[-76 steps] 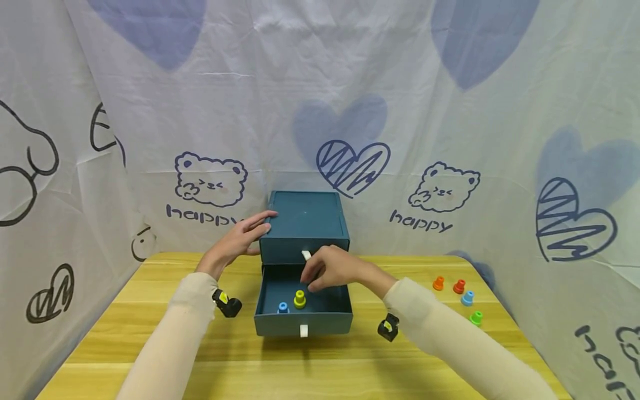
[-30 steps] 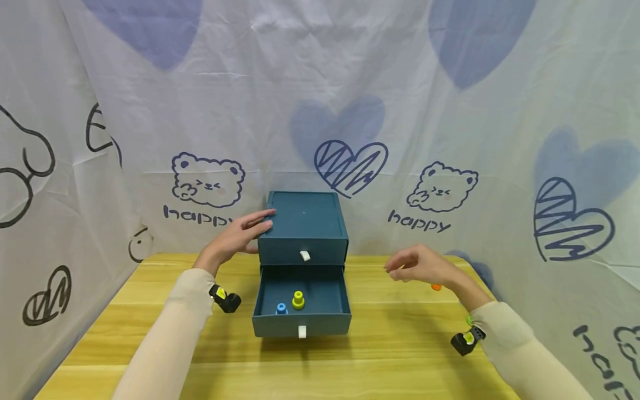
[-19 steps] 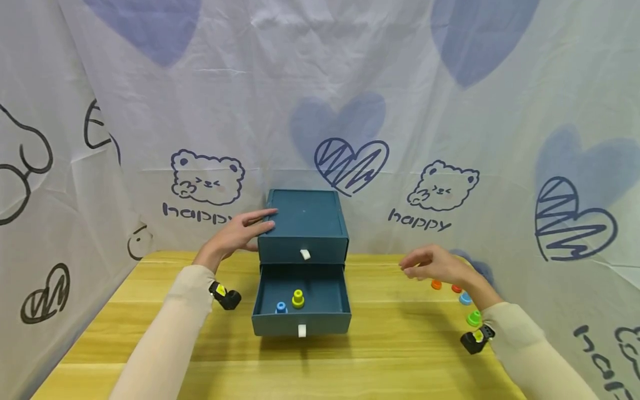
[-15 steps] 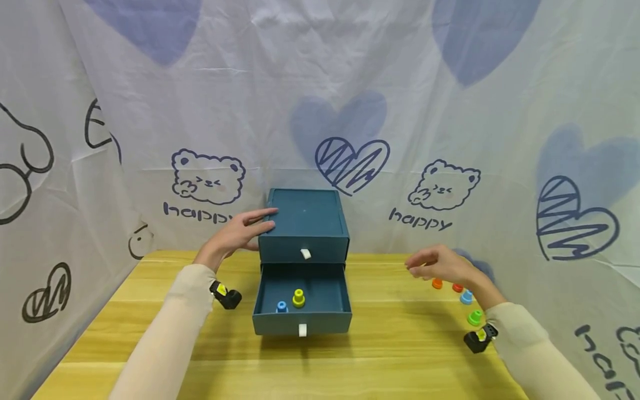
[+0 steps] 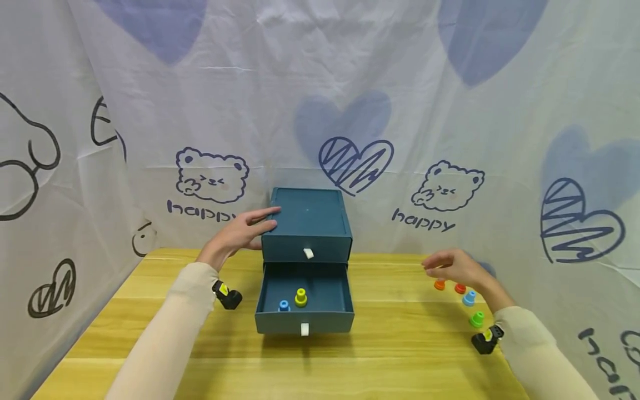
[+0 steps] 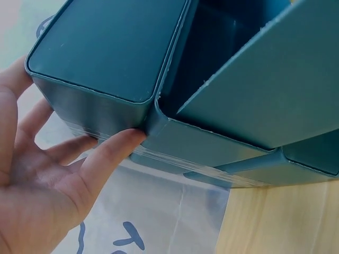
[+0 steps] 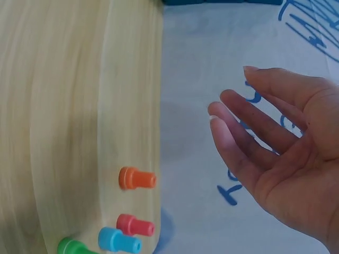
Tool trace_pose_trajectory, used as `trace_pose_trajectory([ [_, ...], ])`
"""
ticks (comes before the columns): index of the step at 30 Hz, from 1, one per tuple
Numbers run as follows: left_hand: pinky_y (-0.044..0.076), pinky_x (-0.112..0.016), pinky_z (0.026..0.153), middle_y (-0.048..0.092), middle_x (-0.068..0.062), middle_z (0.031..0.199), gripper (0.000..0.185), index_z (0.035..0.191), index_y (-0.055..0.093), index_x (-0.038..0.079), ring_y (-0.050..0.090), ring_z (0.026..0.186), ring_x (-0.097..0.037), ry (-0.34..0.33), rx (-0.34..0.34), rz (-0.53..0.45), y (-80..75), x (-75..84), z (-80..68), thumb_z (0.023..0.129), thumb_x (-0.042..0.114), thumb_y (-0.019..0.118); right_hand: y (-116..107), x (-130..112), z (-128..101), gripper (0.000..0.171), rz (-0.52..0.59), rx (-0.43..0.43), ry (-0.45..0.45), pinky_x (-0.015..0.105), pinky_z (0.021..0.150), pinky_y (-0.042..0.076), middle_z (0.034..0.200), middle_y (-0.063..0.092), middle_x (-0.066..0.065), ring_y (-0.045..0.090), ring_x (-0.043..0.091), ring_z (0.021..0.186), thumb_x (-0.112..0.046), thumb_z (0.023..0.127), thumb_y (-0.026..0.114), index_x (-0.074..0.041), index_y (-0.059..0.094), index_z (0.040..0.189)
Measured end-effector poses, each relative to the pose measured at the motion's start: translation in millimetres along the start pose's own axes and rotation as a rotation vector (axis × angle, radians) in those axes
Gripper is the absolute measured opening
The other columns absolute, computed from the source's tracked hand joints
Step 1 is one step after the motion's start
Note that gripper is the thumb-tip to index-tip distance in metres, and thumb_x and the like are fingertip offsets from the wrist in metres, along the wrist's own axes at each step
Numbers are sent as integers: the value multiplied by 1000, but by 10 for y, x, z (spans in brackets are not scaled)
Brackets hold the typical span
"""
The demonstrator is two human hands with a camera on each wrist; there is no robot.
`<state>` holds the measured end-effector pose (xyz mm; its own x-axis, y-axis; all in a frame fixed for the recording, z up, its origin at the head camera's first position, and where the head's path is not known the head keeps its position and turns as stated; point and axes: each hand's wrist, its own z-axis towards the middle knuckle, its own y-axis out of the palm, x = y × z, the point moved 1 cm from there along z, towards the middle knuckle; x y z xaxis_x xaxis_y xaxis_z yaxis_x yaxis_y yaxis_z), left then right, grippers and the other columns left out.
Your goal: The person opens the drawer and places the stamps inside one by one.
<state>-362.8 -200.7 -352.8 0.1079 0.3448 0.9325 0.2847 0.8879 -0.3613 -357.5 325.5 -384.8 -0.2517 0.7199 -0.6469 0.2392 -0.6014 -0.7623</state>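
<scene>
We had our left hand (image 5: 242, 230) at the left edge of the cabinet (image 5: 310, 214), its fingers spread and nearly straight, touching the surface without wrapping round it. Our right hand (image 5: 454, 268) hung in the air above the right part of the table (image 5: 395, 344), fingers loosely bent, thumb apart from them, holding nothing. Near it on the table we saw an orange peg (image 5: 439, 285), a red peg (image 5: 460, 289), a light blue peg (image 5: 469, 299) and a green peg (image 5: 477, 319). In the pulled-out lower drawer (image 5: 330, 323) we saw a yellow peg (image 5: 300, 299) and a blue peg (image 5: 284, 306), just beside each other
</scene>
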Motion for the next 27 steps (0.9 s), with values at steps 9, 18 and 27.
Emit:
trace_pose_trajectory([
  [9, 42, -65, 115, 13, -11, 175, 65, 161, 38, 29, 30, 155, -43, 6, -4, -3, 3, -1, 11, 102, 46, 62, -8, 204, 10, 30, -38, 48, 18, 44, 86, 64, 121, 72, 28, 74, 32, 101, -12, 96, 72, 5, 71, 121],
  [18, 43, -65, 114, 14, -11, 174, 65, 161, 39, 29, 31, 155, -44, 7, 1, -6, -9, -5, -13, 103, 46, 61, 11, 394, 54, 29, -74, 87, 29, 45, 83, 64, 118, 71, 30, 73, 38, 101, -7, 94, 73, 8, 70, 118],
  [27, 44, -64, 113, 15, -11, 174, 64, 160, 39, 28, 33, 154, -43, 16, -1, -11, 10, 3, -11, 103, 45, 62, 54, 557, 79, 30, -88, 105, 79, 46, 82, 64, 124, 68, 34, 70, 43, 106, -6, 95, 71, 8, 69, 121],
])
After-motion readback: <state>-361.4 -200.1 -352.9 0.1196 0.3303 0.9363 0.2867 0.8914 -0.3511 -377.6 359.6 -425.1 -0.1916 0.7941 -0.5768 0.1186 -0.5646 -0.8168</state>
